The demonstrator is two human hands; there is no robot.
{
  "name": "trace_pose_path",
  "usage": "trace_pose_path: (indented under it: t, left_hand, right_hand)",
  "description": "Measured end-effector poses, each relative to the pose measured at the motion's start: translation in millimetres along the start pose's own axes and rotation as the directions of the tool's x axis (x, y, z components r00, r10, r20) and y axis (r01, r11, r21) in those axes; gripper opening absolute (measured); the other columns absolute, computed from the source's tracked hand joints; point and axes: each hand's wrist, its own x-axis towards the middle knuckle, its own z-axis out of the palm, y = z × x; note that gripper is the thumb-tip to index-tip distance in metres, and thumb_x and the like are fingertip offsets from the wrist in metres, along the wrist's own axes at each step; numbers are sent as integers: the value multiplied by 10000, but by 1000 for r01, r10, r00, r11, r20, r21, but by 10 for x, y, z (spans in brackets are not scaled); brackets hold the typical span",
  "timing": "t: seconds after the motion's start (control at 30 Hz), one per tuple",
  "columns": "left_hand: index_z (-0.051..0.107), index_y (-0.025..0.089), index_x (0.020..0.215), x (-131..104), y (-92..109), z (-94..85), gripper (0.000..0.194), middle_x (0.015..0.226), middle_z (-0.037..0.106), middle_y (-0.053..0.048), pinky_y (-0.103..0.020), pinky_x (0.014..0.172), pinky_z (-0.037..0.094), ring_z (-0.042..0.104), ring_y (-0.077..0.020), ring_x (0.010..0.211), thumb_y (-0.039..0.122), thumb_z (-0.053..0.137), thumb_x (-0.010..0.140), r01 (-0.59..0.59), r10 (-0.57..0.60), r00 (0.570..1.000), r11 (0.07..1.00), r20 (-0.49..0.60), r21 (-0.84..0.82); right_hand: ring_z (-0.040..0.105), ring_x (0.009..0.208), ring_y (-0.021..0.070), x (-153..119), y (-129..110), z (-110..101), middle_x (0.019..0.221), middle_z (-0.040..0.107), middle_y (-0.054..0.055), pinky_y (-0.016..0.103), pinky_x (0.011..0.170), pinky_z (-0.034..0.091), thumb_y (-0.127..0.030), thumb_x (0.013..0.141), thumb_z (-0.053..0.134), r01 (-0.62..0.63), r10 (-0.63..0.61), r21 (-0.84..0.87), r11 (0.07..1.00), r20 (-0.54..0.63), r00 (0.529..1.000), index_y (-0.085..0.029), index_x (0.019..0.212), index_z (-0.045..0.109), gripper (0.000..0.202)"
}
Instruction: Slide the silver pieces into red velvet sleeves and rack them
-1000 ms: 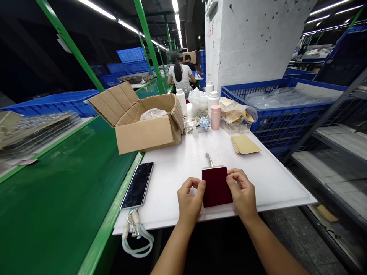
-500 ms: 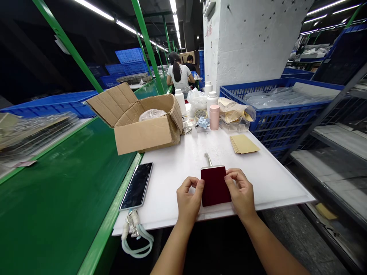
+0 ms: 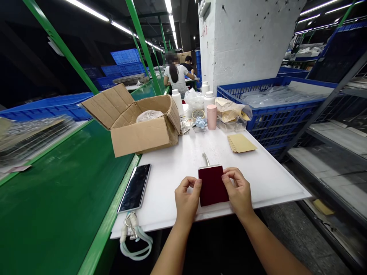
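Observation:
A dark red, flat square piece (image 3: 213, 186) with a velvet-like face and a pale strip along its far edge is held near the table's front edge. My left hand (image 3: 187, 196) pinches its left side between thumb and curled fingers. On the opposite side, my right hand (image 3: 238, 190) grips the upper right edge, thumb in front and fingers partly behind. Just beyond the red piece lies a thin silvery metal part (image 3: 205, 158) with a bent end; whether it is joined to the piece I cannot tell.
On the white table (image 3: 172, 214) are a phone (image 3: 134, 188) with a looped cord, an open cardboard box (image 3: 140, 135), tan cards (image 3: 242, 143), a pink canister (image 3: 211, 117) and white bottles (image 3: 177, 101). A green conveyor (image 3: 65, 198) runs left; a blue crate (image 3: 266, 118) stands right. Two people sit farther off.
The view has shifted slightly, so everything appears a little farther left. Both hands keep the same hold on the red square piece.

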Motion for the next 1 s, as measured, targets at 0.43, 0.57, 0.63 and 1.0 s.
trace_pose_path:
  t: [0.43, 0.57, 0.63, 1.0]
  left_hand:
    - [545, 135, 696, 11, 3, -1, 278, 679, 531, -3, -174, 656, 407, 478, -81, 673, 405, 556, 763, 3, -3, 1000, 1000, 2, -7]
    - [533, 133, 684, 15, -13, 1, 279, 671, 523, -1, -172, 649, 405, 469, -77, 666, 399, 556, 762, -6, 6, 1000, 1000, -6, -13]
    - [529, 131, 680, 16, -19, 3, 282, 665, 517, 0, -171, 644, 402, 464, -75, 661, 399, 558, 761, -9, 8, 1000, 1000, -13, -10]
    - [530, 133, 687, 24, -18, 15, 308, 666, 517, 3, -166, 644, 400, 463, -71, 652, 431, 557, 759, 5, -5, 1000, 1000, -27, -6]
  right_hand:
    - [535, 855, 180, 24, -22, 21, 857, 567, 42, 330, 811, 421, -261, 805, 530, -1, 1, -6, 1000, -21, 1000, -187, 699, 506, 132]
    - [538, 855, 177, 26, -40, 24, 859, 566, 39, 323, 803, 423, -249, 801, 529, 5, -5, 0, 1000, -22, 1000, -186, 698, 512, 122]
    - [538, 850, 175, 29, -51, 25, 855, 567, 38, 320, 799, 422, -243, 797, 530, 11, -11, 1, 1000, -27, 1000, -185, 690, 516, 123]
    - [535, 831, 175, 33, -79, 24, 829, 559, 32, 326, 793, 417, -250, 800, 523, 33, -33, -2, 999, -33, 999, -189, 692, 521, 124]
